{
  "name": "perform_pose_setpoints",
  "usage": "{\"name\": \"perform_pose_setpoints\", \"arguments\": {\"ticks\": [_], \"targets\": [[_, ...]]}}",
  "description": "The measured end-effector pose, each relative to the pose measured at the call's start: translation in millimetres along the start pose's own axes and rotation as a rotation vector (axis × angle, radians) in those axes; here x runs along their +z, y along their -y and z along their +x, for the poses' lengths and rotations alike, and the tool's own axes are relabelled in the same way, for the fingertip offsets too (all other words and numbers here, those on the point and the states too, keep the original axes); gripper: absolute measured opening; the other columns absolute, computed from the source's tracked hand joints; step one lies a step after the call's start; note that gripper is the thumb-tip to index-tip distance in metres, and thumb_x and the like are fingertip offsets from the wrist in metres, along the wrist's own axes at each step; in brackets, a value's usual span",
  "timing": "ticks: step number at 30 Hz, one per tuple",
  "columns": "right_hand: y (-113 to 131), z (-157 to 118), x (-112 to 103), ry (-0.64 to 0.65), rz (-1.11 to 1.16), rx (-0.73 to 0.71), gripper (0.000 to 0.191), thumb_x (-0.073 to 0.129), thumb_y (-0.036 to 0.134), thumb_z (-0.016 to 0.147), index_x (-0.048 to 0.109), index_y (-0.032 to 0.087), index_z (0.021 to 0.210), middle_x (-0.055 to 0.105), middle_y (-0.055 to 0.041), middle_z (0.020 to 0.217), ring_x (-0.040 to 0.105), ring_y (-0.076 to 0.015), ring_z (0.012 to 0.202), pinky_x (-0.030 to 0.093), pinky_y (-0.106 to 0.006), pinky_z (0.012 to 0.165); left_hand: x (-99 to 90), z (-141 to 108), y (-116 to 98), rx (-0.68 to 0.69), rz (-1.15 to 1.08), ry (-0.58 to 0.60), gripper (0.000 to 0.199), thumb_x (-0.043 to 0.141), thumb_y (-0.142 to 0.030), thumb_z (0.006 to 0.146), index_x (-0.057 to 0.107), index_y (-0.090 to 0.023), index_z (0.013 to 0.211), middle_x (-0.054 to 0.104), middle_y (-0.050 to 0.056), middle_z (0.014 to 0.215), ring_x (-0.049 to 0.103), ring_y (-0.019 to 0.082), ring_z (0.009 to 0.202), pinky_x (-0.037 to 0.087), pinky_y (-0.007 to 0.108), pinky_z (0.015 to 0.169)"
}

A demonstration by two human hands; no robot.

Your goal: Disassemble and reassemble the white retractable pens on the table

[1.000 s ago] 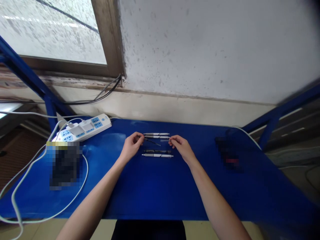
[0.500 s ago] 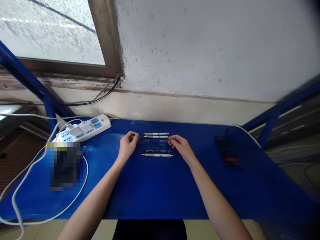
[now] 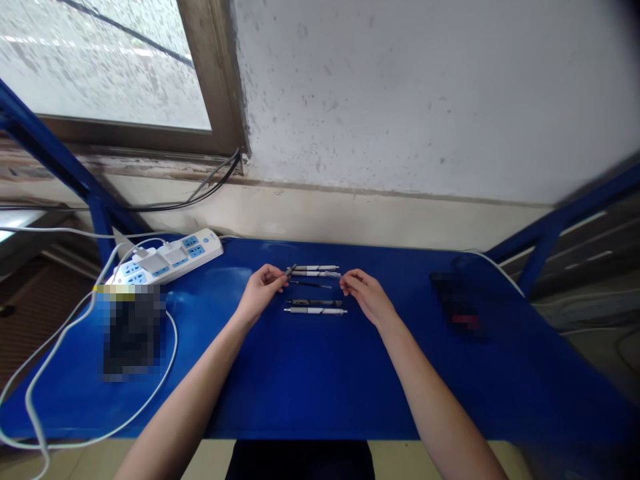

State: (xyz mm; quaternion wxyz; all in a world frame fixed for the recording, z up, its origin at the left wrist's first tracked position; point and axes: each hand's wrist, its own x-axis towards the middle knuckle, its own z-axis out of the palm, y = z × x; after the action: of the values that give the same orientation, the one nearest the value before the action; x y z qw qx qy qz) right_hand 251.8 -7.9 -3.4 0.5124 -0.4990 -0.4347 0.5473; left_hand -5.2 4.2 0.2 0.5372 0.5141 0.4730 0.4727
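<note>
Black clothing (image 3: 300, 460) shows at the bottom, just below the front edge of a blue counter (image 3: 310, 387), with pale floor tiles (image 3: 213, 460) beside it. Toward the left end, a white cable (image 3: 165, 373) loops around a dark object (image 3: 133, 337), pixelated beyond naming; well apart on the right lies another dark object (image 3: 455, 307), too blurred to identify.

Nearest of the pens in the middle is a white-and-grey retractable pen (image 3: 315, 311), lying crosswise, with a black pen (image 3: 314, 303) just beyond it, roughly parallel. Next comes a thin dark ink refill (image 3: 313, 285), between the two hands and apparently resting on the counter.

The left hand (image 3: 263, 288) pinches a small dark pen part (image 3: 291, 271) in its fingertips; the right hand (image 3: 367, 293) has its fingertips closed on a clear pen part (image 3: 331, 274) that points inward. Behind these, two more white-and-grey pens (image 3: 313, 269) lie side by side.

Farther back on the left, a white power strip (image 3: 207, 243) with blue sockets sits slantwise, two white adapters (image 3: 173, 252) plugged in. Beyond rise a stained, pale wall (image 3: 400, 100) and a brown-framed window (image 3: 110, 67).
</note>
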Motion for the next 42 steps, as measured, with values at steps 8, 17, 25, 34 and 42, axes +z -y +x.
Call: {"name": "perform_pose_setpoints", "arguments": {"ticks": [8,17,25,34,42], "targets": [[-5,3,-4,0.055,0.176,0.09,0.024,0.069,0.037,0.074,0.071,0.018,0.089,0.06,-0.0035,0.073,0.054,-0.0164,0.066,0.042,-0.03,0.057,-0.3,0,2,-0.1,-0.189,0.102,0.036,0.063,-0.042,0.079,0.054,-0.016,0.103,0.068,0.006,0.09,0.062,0.012,0.07,0.047,0.024,0.063],[-5,3,-4,0.062,0.18,0.109,0.027,0.069,0.04,0.075,0.072,0.018,0.09,0.062,-0.004,0.074,0.056,-0.016,0.066,0.042,-0.029,0.056,-0.5,0,2,-0.082,-0.142,0.102,0.041,0.063,-0.04,0.079,0.056,-0.015,0.11,0.066,0.008,0.093,0.062,0.013,0.073,0.047,0.024,0.063],[-5,1,-2,0.037,0.128,0.057,0.024,0.076,0.031,0.069,0.068,0.019,0.088,0.063,-0.002,0.076,0.058,-0.0153,0.071,0.043,-0.027,0.059,-0.6,1,4,-0.044,-0.127,0.09,0.036,0.07,-0.03,0.073,0.062,-0.016,0.104,0.063,0.002,0.086,0.06,0.012,0.072,0.044,0.023,0.062],[-6,3,-3,-0.108,-0.183,-0.029,0.033,0.066,0.048,0.074,0.066,0.018,0.089,0.069,-0.0064,0.076,0.062,-0.0188,0.069,0.044,-0.029,0.059,0.9,0,1,-0.119,-0.216,0.085,0.039,0.067,-0.041,0.077,0.063,-0.013,0.104,0.066,0.005,0.086,0.061,0.013,0.072,0.045,0.024,0.062],[-21,6,-17,-0.307,-0.86,-0.304,0.014,0.056,0.032,0.078,0.062,0.02,0.08,0.067,-0.0055,0.073,0.059,-0.0195,0.064,0.045,-0.032,0.065,1.4,-1,0,-0.064,-0.123,0.058,0.035,0.068,-0.04,0.075,0.06,-0.015,0.1,0.064,0.003,0.081,0.06,0.013,0.07,0.045,0.024,0.061]]}}
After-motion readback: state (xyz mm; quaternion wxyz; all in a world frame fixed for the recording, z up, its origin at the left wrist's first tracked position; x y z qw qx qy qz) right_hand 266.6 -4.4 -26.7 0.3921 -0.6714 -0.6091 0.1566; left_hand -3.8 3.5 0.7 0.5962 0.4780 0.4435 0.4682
